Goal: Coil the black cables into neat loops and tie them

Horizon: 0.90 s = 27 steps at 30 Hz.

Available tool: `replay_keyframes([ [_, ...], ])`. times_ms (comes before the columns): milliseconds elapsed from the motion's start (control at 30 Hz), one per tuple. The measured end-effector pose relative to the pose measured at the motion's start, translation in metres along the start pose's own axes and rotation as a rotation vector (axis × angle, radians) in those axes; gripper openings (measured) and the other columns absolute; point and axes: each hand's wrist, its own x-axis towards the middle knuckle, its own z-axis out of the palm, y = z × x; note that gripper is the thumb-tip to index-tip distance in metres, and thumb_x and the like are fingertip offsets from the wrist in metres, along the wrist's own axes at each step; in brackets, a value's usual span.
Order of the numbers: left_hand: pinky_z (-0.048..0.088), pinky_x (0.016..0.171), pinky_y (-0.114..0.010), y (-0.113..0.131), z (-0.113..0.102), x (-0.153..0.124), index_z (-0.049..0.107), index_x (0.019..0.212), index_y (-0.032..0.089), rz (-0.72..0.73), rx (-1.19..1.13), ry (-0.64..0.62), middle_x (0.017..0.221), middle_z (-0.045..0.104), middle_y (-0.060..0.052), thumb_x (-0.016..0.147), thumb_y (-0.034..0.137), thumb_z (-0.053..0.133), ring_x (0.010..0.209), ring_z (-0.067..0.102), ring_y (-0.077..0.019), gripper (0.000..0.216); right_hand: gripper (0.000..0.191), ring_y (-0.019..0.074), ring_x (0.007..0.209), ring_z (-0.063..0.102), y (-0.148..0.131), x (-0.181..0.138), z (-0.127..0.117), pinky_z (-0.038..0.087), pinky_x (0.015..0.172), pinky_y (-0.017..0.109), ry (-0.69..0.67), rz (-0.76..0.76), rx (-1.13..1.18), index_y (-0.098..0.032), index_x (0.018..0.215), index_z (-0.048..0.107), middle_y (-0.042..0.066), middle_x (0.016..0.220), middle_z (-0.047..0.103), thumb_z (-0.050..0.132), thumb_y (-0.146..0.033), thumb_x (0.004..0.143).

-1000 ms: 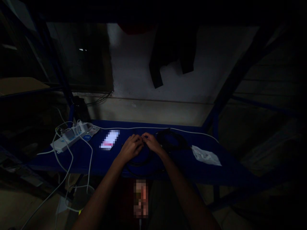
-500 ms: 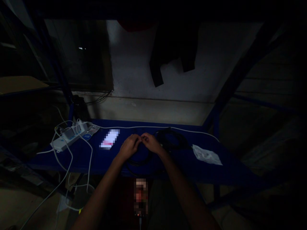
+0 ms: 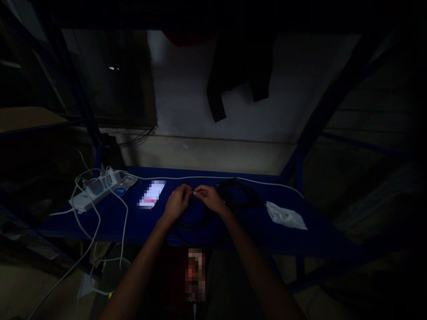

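Observation:
My left hand (image 3: 178, 202) and my right hand (image 3: 209, 198) meet fingertip to fingertip over the blue shelf top (image 3: 150, 224). Both are closed in a pinch on a thin black cable, of which only a short dark bit shows between the fingers. Below them the rest of that black cable (image 3: 191, 228) lies in a loose coil, partly hidden by my wrists. Just right of my right hand rests a second coil of black cable (image 3: 240, 202). The light is dim, so fine detail at the fingertips is lost.
A white power strip (image 3: 91, 195) with plugs and trailing white cords lies at the left. Near it is a lit phone (image 3: 152, 194). A crumpled white plastic bag (image 3: 286, 216) lies at the right. Another phone (image 3: 195, 273) with a cord is below the shelf edge.
Both hands have shifted slightly left, and their fingertips have drawn a little apart, with a bit of black cable showing between them. The things on the shelf have stayed put.

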Motion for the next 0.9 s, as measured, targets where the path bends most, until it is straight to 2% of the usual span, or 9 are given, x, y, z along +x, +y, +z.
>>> replay_keyframes([
  [200, 0.052, 0.084, -0.031, -0.001, 0.002, 0.001, 0.068, 0.105, 0.022, -0.027, 0.004, 0.032, 0.1, 0.077, -0.006, 0.102, 0.023, 0.057, 0.092, 0.073, -0.0216, 0.012, 0.033, 0.0252, 0.092, 0.075, 0.005, 0.001, 0.002, 0.058, 0.088, 0.039, 0.0, 0.01, 0.053, -0.019, 0.095, 0.08, 0.009, 0.098, 0.081, 0.08, -0.05, 0.083],
  [500, 0.052, 0.077, -0.029, 0.001, 0.001, 0.003, 0.071, 0.1, 0.022, -0.126, -0.057, 0.06, 0.092, 0.077, -0.004, 0.097, 0.024, 0.063, 0.086, 0.073, -0.0201, 0.009, 0.022, 0.0269, 0.098, 0.074, -0.003, -0.002, 0.001, 0.054, 0.087, 0.039, -0.006, -0.025, -0.005, -0.022, 0.09, 0.082, 0.009, 0.102, 0.082, 0.084, -0.042, 0.08],
  [767, 0.051, 0.075, -0.028, 0.001, 0.0, 0.002, 0.071, 0.095, 0.021, -0.097, -0.103, 0.089, 0.089, 0.077, -0.004, 0.097, 0.026, 0.064, 0.082, 0.073, -0.0188, 0.009, 0.021, 0.0276, 0.099, 0.075, -0.01, -0.003, 0.001, 0.055, 0.092, 0.042, -0.034, -0.058, -0.001, -0.024, 0.088, 0.083, 0.009, 0.102, 0.082, 0.083, -0.044, 0.082],
  [900, 0.052, 0.079, -0.029, 0.0, 0.001, 0.001, 0.072, 0.099, 0.021, -0.058, -0.081, 0.085, 0.093, 0.077, -0.004, 0.096, 0.025, 0.066, 0.087, 0.072, -0.0194, 0.008, 0.023, 0.0277, 0.099, 0.075, -0.01, -0.004, 0.002, 0.055, 0.094, 0.043, -0.026, -0.062, 0.02, -0.024, 0.087, 0.084, 0.009, 0.101, 0.082, 0.084, -0.046, 0.081],
])
